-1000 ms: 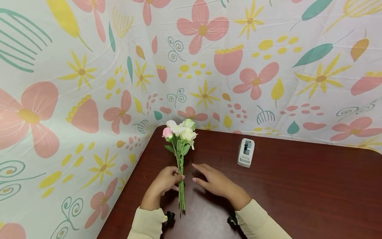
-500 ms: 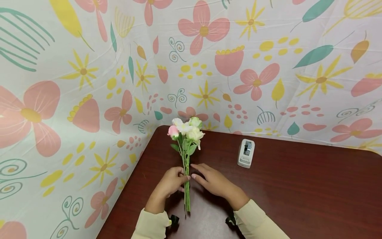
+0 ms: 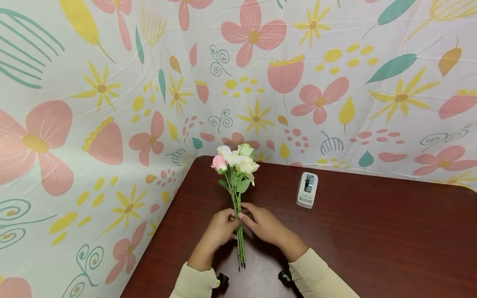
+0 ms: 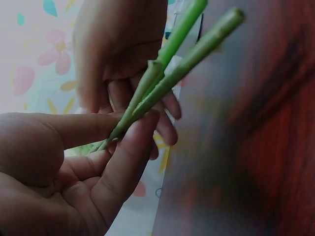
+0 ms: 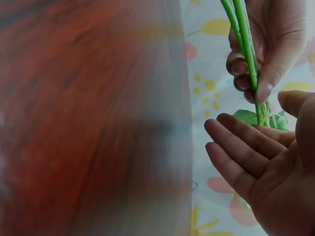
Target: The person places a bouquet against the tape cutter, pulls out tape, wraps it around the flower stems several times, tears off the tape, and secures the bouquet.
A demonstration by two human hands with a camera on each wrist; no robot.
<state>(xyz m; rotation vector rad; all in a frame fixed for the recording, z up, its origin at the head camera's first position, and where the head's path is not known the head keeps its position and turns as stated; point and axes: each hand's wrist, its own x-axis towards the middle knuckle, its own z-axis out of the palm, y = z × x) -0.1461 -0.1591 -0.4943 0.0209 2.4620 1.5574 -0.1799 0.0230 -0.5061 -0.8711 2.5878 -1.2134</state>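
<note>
Dark-red tbl. (image 3: 354, 236) under bouquet (image 3: 234, 179), floral cloth (image 3: 320, 101) behind; L hand (image 3: 220, 229) pinching it, R hand (image 3: 267, 225) straight-fingered alongside; blooms (image 3: 235, 159) in head cam, not L-wrist.

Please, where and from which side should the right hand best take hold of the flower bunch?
Probably on the bare stems, between the leaves and the left hand, coming from the right. The stems gather narrowly there, the left hand pinches them from the left, and the right hand is close on the right, fingers extended.
</note>
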